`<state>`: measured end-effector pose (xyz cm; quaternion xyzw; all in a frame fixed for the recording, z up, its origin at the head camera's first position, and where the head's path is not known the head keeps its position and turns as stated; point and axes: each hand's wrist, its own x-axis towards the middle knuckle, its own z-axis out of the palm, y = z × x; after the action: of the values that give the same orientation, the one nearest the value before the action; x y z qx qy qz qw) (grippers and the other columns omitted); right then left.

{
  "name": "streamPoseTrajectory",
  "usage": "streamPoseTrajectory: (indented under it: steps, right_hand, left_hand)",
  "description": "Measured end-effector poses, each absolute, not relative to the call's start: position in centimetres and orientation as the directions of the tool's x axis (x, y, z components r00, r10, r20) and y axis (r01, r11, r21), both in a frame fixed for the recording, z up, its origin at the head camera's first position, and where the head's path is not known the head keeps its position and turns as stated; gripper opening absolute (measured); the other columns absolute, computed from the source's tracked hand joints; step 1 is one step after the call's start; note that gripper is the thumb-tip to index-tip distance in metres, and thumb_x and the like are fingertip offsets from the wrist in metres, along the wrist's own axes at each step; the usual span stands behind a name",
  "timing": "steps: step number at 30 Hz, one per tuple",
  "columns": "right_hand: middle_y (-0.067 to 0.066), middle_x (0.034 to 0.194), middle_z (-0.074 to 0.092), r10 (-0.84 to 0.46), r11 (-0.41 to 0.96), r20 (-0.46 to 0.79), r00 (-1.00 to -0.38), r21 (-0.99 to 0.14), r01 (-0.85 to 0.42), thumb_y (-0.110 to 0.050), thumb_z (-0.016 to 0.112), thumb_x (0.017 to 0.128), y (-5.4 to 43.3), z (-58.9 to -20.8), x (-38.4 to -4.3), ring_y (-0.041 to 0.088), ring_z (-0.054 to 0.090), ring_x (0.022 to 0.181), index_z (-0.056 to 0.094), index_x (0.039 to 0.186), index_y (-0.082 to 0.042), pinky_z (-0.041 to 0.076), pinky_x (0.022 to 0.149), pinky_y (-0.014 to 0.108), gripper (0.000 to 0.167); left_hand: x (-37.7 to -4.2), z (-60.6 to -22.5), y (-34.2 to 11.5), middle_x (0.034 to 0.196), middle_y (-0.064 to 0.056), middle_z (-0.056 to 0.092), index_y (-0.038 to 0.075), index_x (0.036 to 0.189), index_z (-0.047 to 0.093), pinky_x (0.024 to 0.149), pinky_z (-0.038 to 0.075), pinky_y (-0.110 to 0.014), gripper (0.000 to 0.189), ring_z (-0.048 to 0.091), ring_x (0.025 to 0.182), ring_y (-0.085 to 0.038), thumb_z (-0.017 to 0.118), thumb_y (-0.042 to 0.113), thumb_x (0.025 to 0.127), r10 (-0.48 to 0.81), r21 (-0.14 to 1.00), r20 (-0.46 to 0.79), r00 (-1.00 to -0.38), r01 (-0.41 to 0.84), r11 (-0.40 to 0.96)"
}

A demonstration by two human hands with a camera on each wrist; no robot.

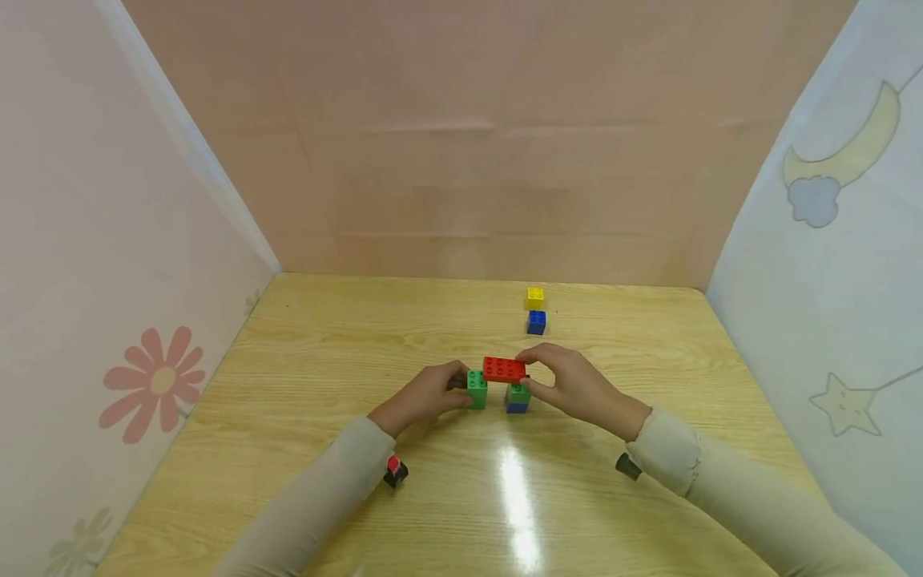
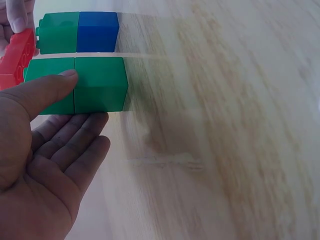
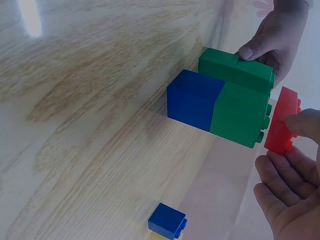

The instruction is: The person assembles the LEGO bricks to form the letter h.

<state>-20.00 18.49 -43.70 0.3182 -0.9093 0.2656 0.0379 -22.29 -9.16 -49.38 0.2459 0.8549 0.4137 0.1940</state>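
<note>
My right hand (image 1: 577,386) pinches one end of a long red building brick (image 1: 504,369), which spans above two short stacks. Beneath its right end stands a stack with a green brick (image 3: 240,115) on top of a blue brick (image 3: 194,99). The left stack is two green bricks (image 2: 100,84), one on the other. My left hand (image 1: 429,393) grips this green stack between thumb and fingers. In the right wrist view the red brick sits just off the studs of the green-and-blue stack, tilted slightly.
Farther back on the wooden table (image 1: 360,320) are a small blue brick (image 1: 537,322) and, behind it, a yellow brick (image 1: 534,298). Patterned panels border the table left and right, and a plain brownish panel (image 1: 461,160) closes the back.
</note>
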Motion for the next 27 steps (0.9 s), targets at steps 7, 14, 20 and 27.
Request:
streamPoseTrajectory:
  steps: [7, 14, 20, 27]
  right_hand:
    - [-0.004, 0.115, 0.065, -0.56, 0.659, 0.229, -0.797, -0.46, -0.595, -0.027, 0.071, 0.091, 18.37, -43.87, -19.92, 0.02, 0.063, 0.106, 0.064, 0.122, -0.016, 0.053, 0.088, 0.039, 0.034]
    - [-0.004, 0.114, 0.065, -0.571, 0.651, 0.226, -0.79, -0.461, -0.603, -0.026, 0.071, 0.091, 18.19, -44.13, -19.78, 0.017, 0.063, 0.105, 0.064, 0.121, -0.015, 0.053, 0.087, 0.035, 0.033]
    - [-0.003, 0.114, 0.065, -0.579, 0.648, 0.226, -0.784, -0.456, -0.61, -0.026, 0.071, 0.091, 18.06, -44.15, -19.87, 0.018, 0.063, 0.105, 0.064, 0.122, -0.014, 0.053, 0.087, 0.036, 0.034]
    - [-0.004, 0.114, 0.065, -0.575, 0.657, 0.219, -0.788, -0.45, -0.604, -0.027, 0.071, 0.091, 18.13, -44.38, -19.75, 0.013, 0.062, 0.104, 0.064, 0.121, -0.014, 0.053, 0.087, 0.034, 0.034]
  left_hand:
    - [-22.3, -49.36, -8.89, 0.118, 0.002, 0.064, 0.012, 0.121, 0.057, 0.093, 0.049, -0.027, 0.035, 0.06, 0.111, -0.013, 0.071, 0.024, 0.091, 0.579, 0.804, -0.128, -0.806, 0.258, 0.536]
    - [-22.39, -49.51, -8.52, 0.117, 0.002, 0.065, 0.012, 0.12, 0.058, 0.093, 0.049, -0.026, 0.035, 0.061, 0.111, -0.013, 0.072, 0.024, 0.091, 0.581, 0.803, -0.129, -0.804, 0.259, 0.537]
    - [-22.47, -49.58, -8.44, 0.116, 0.002, 0.065, 0.013, 0.118, 0.058, 0.093, 0.049, -0.027, 0.033, 0.061, 0.11, -0.013, 0.072, 0.023, 0.09, 0.582, 0.811, -0.118, -0.804, 0.26, 0.524]
    - [-22.45, -49.79, -8.37, 0.115, 0.005, 0.065, 0.015, 0.117, 0.058, 0.094, 0.048, -0.026, 0.032, 0.06, 0.111, -0.011, 0.073, 0.024, 0.09, 0.577, 0.813, -0.137, -0.805, 0.242, 0.53]
